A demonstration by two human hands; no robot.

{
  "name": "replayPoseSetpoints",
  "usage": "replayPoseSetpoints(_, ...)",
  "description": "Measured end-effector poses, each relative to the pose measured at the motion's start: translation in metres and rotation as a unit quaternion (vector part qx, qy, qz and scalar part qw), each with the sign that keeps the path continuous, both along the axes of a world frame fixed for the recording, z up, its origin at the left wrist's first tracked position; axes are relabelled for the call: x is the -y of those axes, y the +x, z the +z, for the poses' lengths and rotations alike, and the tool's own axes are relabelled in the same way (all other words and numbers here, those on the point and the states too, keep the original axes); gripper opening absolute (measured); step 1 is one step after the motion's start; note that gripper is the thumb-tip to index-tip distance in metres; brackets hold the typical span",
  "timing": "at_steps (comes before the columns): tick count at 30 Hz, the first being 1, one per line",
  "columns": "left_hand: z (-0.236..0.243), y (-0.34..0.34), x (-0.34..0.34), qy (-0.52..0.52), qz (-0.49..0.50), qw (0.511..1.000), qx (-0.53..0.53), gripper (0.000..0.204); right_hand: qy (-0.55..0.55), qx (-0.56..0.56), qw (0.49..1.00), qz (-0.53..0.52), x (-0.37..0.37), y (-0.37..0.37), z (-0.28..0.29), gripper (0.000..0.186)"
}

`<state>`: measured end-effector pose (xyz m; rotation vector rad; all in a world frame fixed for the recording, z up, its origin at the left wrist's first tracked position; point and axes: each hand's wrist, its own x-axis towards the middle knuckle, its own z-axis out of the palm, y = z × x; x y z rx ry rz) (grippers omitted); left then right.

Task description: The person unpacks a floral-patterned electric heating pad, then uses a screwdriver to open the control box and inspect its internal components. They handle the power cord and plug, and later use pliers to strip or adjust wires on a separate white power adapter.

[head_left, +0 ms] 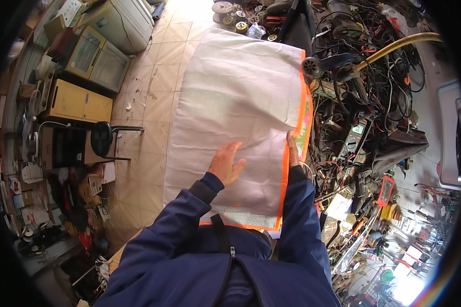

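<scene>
A large white fabric sheet with an orange binding spreads in front of me, reaching toward my body. A strip of floral green cloth shows along its right side. My left hand is over the sheet's lower middle, fingers apart, holding nothing. My right hand grips the orange edge at the right, where the binding dips inward; its fingertips are partly hidden.
Tangled cables and tools, a multimeter and a yellow hose crowd the right. At left are cabinets, a dark stool and tiled floor. Several spools lie at the back.
</scene>
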<state>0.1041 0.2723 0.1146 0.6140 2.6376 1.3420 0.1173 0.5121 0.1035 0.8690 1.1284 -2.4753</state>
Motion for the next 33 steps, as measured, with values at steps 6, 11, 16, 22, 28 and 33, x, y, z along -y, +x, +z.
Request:
replayPoseSetpoints(6, -0.018, 0.006, -0.003, 0.004, 0.048, 0.994, 0.098, 0.055, 0.031, 0.041, 0.991, 0.121, 0.010, -0.020, -0.008, 0.035)
replayPoseSetpoints(11, -0.019, 0.009, -0.011, 0.101, 0.103, 0.970, 0.193, 0.048, 0.107, -0.001, 0.993, 0.054, 0.049, -0.033, -0.017, 0.027)
replayPoseSetpoints(16, -0.023, 0.018, 0.002, 0.105, 0.170, 0.963, 0.181, 0.036, 0.074, 0.071, 0.991, 0.089, 0.058, -0.042, -0.002, 0.031)
replayPoseSetpoints(22, -0.038, 0.025, 0.014, 0.099, 0.175, 0.965, 0.169, 0.029, 0.073, 0.028, 0.989, 0.123, 0.046, -0.039, -0.028, 0.032)
replayPoseSetpoints(28, -0.041, 0.021, 0.016, 0.102, 0.178, 0.962, 0.179, 0.026, 0.172, 0.045, 0.966, 0.188, 0.038, -0.037, -0.052, 0.034)
replayPoseSetpoints(33, -0.043, 0.021, 0.019, 0.107, 0.176, 0.961, 0.183, 0.025, 0.182, -0.029, 0.973, 0.139, 0.048, -0.034, -0.058, 0.038)
